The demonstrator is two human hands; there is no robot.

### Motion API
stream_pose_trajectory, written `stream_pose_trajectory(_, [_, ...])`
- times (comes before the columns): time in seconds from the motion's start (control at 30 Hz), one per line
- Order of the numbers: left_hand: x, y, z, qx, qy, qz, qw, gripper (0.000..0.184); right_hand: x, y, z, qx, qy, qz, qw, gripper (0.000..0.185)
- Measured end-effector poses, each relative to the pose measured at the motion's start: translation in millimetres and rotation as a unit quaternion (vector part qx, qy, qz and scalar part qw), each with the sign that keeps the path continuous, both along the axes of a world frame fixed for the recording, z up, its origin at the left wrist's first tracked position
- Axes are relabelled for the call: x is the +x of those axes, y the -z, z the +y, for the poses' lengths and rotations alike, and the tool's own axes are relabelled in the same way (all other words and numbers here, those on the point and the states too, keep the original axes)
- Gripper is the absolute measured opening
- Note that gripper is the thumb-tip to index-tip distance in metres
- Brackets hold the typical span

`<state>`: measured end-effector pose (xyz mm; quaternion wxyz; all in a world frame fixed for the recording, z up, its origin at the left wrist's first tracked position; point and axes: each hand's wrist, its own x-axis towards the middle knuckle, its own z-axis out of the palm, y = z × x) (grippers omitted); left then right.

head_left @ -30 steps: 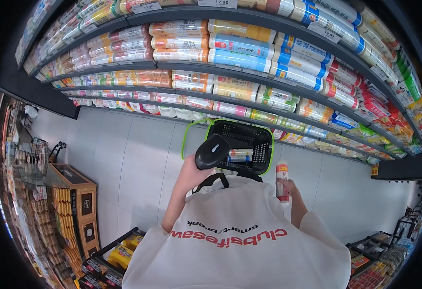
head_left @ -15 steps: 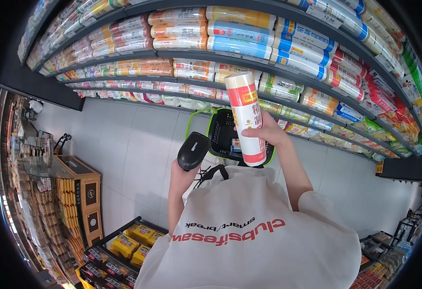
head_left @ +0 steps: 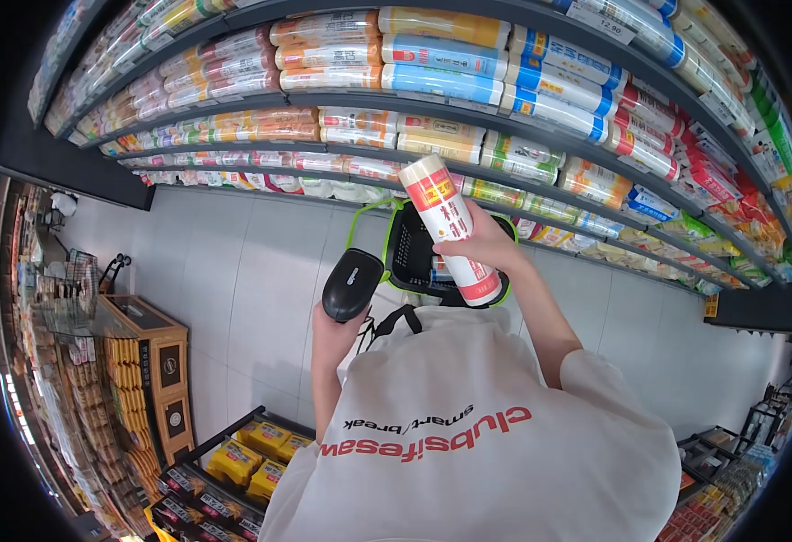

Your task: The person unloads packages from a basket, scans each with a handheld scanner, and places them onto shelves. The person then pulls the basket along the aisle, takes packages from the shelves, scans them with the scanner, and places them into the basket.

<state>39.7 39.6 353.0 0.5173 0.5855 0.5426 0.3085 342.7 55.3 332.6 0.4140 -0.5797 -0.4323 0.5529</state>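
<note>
A cylindrical pack of dried noodles (head_left: 447, 217), white with red ends and red lettering, is gripped around its middle by my right hand (head_left: 488, 242). It is tilted, its top end leaning left, and it overlaps the view of a black shopping basket (head_left: 402, 237) with a bright green rim. My left hand (head_left: 331, 327) holds a black handheld barcode scanner (head_left: 353, 285) left of the basket, its rounded head towards the shelves. Inside the basket, a small part of a packet (head_left: 439, 267) shows; the noodle pack hides much of the rest.
Shelves (head_left: 342, 149) of packed noodles curve across the front. Grey tiled floor (head_left: 251, 262) lies below. At lower left stand a rack with yellow packets (head_left: 235, 461) and a wooden display stand (head_left: 168, 361). Another stocked rack (head_left: 721, 452) is at lower right.
The noodle pack has tilted further, its top end swinging left and down, and its face has turned slightly. The scanner has shifted a little to the left.
</note>
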Motion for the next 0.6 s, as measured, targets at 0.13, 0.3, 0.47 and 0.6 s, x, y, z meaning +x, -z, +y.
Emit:
stream_pose_trajectory(0.13, [-0.4, -2.8, 3.5, -0.021, -0.003, 0.005, 1.000, 0.013, 23.0, 75.4, -12.0, -0.105, 0.015, -0.135, 0.985, 0.081])
stream_pose_trajectory(0.3, [-4.1, 6.7, 7.9, -0.032, 0.017, 0.014, 0.999, 0.013, 86.0, 271.3, -118.1, -0.281, 0.022, -0.301, 0.911, 0.085])
stream_pose_trajectory(0.47, [4.8, 1.4, 22.1, 0.004, 0.049, -0.001, 0.999, 0.017, 94.1, 271.0, -295.4, -0.443, 0.098, -0.208, 0.866, 0.074])
stream_pose_trajectory(0.6, [15.4, 10.3, 31.5, -0.015, 0.082, 0.024, 0.996, 0.020, 84.1, 248.3, -398.7, -0.552, 0.188, -0.088, 0.807, 0.073])
